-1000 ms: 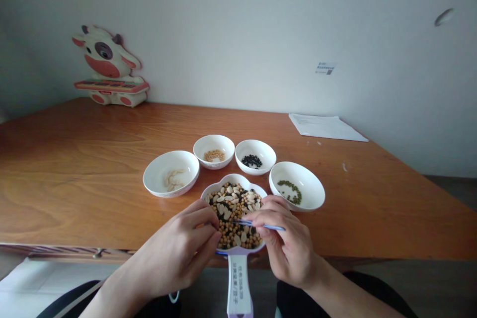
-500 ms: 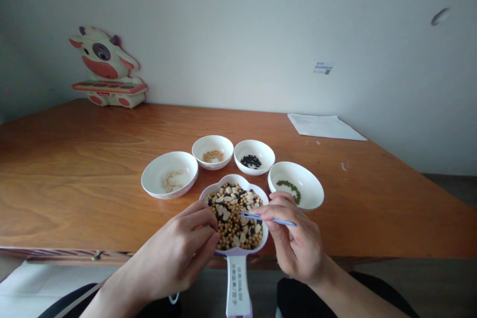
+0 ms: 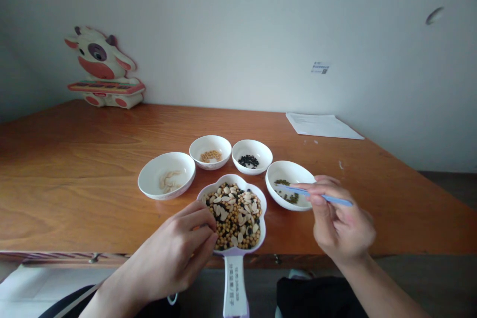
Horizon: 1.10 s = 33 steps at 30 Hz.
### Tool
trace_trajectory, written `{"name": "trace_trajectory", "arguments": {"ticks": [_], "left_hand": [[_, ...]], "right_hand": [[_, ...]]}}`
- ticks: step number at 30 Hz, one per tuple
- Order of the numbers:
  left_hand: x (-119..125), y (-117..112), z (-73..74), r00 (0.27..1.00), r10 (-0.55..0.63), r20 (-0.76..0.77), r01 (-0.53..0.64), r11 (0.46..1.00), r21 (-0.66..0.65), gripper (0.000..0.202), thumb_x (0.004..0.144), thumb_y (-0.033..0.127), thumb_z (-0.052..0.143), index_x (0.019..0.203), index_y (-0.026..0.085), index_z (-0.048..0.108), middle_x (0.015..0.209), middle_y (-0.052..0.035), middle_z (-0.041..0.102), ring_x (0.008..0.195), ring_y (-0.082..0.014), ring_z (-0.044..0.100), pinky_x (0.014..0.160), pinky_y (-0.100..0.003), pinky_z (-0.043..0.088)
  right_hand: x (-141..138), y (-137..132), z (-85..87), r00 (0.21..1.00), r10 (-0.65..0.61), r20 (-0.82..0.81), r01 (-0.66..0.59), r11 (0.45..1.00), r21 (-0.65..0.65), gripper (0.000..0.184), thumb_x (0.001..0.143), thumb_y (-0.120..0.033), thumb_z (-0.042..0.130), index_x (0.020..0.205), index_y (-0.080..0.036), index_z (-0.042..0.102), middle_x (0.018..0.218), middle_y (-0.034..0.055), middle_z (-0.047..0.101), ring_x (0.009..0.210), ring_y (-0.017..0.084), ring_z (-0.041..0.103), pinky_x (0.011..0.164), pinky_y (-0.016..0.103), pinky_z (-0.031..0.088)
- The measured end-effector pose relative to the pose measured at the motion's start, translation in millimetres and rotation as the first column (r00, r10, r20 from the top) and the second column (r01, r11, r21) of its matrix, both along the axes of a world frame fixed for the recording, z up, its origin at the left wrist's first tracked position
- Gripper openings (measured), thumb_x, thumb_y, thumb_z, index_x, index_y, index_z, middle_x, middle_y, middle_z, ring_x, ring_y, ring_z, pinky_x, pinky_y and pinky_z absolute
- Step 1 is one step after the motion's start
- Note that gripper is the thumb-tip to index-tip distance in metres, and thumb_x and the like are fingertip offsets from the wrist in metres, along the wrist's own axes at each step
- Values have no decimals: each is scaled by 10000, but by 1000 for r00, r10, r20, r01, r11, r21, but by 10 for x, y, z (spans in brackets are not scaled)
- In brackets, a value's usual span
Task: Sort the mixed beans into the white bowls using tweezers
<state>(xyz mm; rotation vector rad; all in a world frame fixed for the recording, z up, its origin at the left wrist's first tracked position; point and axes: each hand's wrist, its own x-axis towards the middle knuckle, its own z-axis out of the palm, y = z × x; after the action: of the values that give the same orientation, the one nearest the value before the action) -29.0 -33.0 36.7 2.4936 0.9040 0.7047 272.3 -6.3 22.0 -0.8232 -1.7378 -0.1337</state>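
My right hand point(image 3: 341, 218) pinches light blue tweezers point(image 3: 328, 198), whose tips are over the right white bowl point(image 3: 311, 174) with green beans point(image 3: 292, 198) in it. Whether the tips hold a bean is too small to tell. At the left rim of a flower-shaped pan point(image 3: 264, 228), my left hand point(image 3: 186, 243) has its fingers closed on the edge; the fingertips are partly hidden. The pan is full of mixed yellow beans, black beans and pale flat seeds, and its labelled handle point(image 3: 235, 285) points toward me, past the table edge.
More white bowls curve behind the pan: one with pale flat seeds point(image 3: 169, 182), one with yellow beans point(image 3: 210, 156), one with black beans point(image 3: 249, 161). A cow toy with a keyboard point(image 3: 104, 69) stands back left. Papers point(image 3: 323, 125) lie by the wall on the wooden table point(image 3: 74, 174).
My right hand has moved right with the tweezers, from above the pan to the green bean bowl. My left hand stays at the pan's rim. The view has shifted slightly.
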Motion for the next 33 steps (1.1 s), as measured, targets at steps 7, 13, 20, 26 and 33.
{"name": "trace_trajectory", "arguments": {"ticks": [7, 13, 20, 26, 33], "left_hand": [[14, 15, 2, 1000, -4, -4, 4, 999, 36, 317, 1003, 111, 404, 754, 141, 598, 880, -64, 592, 827, -178, 550, 688, -315, 502], [28, 13, 14, 1000, -10, 0, 10, 999, 50, 326, 995, 103, 405, 731, 145, 591, 865, -67, 594, 815, -182, 551, 673, -319, 504], [26, 25, 12, 1000, -8, 4, 8, 999, 35, 318, 1002, 104, 396, 749, 144, 585, 867, -62, 589, 815, -183, 546, 676, -324, 490], [14, 14, 4, 1000, -7, -3, 7, 999, 36, 305, 1003, 105, 405, 760, 149, 582, 871, -58, 592, 814, -179, 548, 685, -313, 492], [12, 3, -8, 1000, -3, 2, 3, 1000, 30, 311, 999, 101, 403, 743, 149, 573, 877, -66, 592, 828, -180, 549, 694, -304, 505]], "right_hand": [[227, 146, -24, 989, -144, 21, 144, 990, 10, 143, 880, -105, 587, 968, -190, 662, 845, 60, 735, 857, 229, 662, 876, 416, 523], [224, 143, -19, 985, -165, 47, 166, 986, -33, 90, 911, -170, 570, 935, -199, 652, 834, 71, 717, 821, 237, 660, 803, 404, 537], [250, 148, -32, 976, -205, 67, 209, 976, -63, 87, 919, -222, 570, 927, -188, 650, 846, 82, 702, 790, 237, 665, 756, 387, 525], [181, 116, -32, 982, -185, 32, 187, 981, -46, 106, 895, -171, 577, 962, -192, 656, 859, 78, 710, 833, 244, 654, 811, 417, 511], [-236, -105, 45, 972, 223, 77, -220, 974, -49, 300, 807, -1, 519, 1021, -197, 596, 904, 70, 755, 751, 210, 664, 850, 471, 490]]}}
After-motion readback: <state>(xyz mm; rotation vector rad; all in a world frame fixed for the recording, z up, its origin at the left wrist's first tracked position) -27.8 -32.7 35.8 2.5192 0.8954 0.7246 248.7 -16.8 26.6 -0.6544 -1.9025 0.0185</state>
